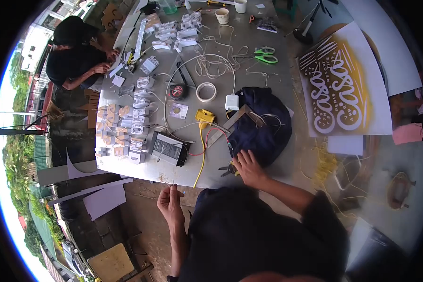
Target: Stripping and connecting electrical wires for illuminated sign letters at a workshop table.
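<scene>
Left hand: just off the near edge of the table (293, 176), the left hand (170, 205) is closed, thumb and fingertips drawn together; I cannot tell whether they pinch something small.
Right hand: the right hand (250, 170) lies open, palm down, fingers spread, at the near edge of the dark blue cloth.
Pliers: just left of the right hand's fingers, the pliers (227, 169) lie on the table; whether they touch is unclear.
Dark blue cloth: bunched directly beyond the right hand, the cloth (268, 141) meets its fingertips and lies well to the right of the left hand.
Yellow cable: between the two hands, the yellow cable (202, 157) runs up from the table's near edge to a yellow tool (205, 116).
Black box: beyond the left hand, a black box (168, 148) with a pale label; a red wire leads off toward the cloth.
Metal square: past the right hand, a metal square (229, 123) lies partly over the cloth.
Block letters: ahead and left of the left hand, silvery block letters (137, 144) stand in rows.
White adapter: beyond the cloth from the right hand, the white adapter (232, 102).
Tape: farther past both hands, a tape roll (198, 95).
Scissors: far beyond the right hand, green-handled scissors (268, 55).
</scene>
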The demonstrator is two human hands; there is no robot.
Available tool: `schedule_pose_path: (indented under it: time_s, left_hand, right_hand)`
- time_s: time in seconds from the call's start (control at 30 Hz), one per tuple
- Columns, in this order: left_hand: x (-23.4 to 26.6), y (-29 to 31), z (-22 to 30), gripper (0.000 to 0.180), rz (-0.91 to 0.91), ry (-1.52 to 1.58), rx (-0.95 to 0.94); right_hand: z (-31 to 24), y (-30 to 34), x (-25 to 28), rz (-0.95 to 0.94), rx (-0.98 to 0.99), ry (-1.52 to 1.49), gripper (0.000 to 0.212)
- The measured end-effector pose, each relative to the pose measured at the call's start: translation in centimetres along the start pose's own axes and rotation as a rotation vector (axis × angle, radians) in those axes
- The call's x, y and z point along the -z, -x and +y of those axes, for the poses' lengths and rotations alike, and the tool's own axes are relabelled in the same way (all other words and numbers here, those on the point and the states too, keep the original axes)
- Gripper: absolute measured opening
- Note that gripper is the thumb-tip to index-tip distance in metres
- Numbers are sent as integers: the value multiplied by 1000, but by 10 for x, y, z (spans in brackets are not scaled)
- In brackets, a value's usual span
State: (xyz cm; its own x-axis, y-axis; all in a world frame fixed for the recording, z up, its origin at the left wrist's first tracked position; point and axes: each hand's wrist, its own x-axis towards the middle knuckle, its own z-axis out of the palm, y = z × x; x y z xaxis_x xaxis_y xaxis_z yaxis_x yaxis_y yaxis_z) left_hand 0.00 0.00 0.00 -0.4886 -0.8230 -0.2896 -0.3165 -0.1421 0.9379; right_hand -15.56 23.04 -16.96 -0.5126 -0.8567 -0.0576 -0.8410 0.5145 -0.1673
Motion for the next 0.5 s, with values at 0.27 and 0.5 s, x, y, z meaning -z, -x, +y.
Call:
schedule_pose_path:
  time_s: [0.27, 0.5]
  left_hand:
    - [4, -6, 6, 19, -101, 53, -71]
    - [28, -15, -2, 21, -144, 109, -108]
  right_hand:
    - [9, -9, 14, -74, 111, 49, 54]
    - [-11, -12, 58, -242, -10, -2, 55]
